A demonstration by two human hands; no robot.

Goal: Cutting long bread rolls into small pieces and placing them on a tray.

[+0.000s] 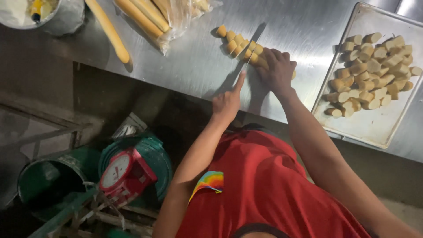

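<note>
My left hand (227,103) grips a knife (251,50), index finger stretched along the blade's back. The blade stands across a bundle of pale yellow sticks (260,61) on the steel table (198,66). My right hand (277,70) presses down on the bundle just right of the blade and hides most of it. Several short cut pieces (235,42) lie in a row left of the blade.
A metal tray (374,128) at the right holds several cut pieces (374,72). A plastic bag of long sticks (150,17), one loose stick (110,33) and a metal bowl (61,17) lie at the top left. Below the table stand a red scale (125,174) and green buckets (48,180).
</note>
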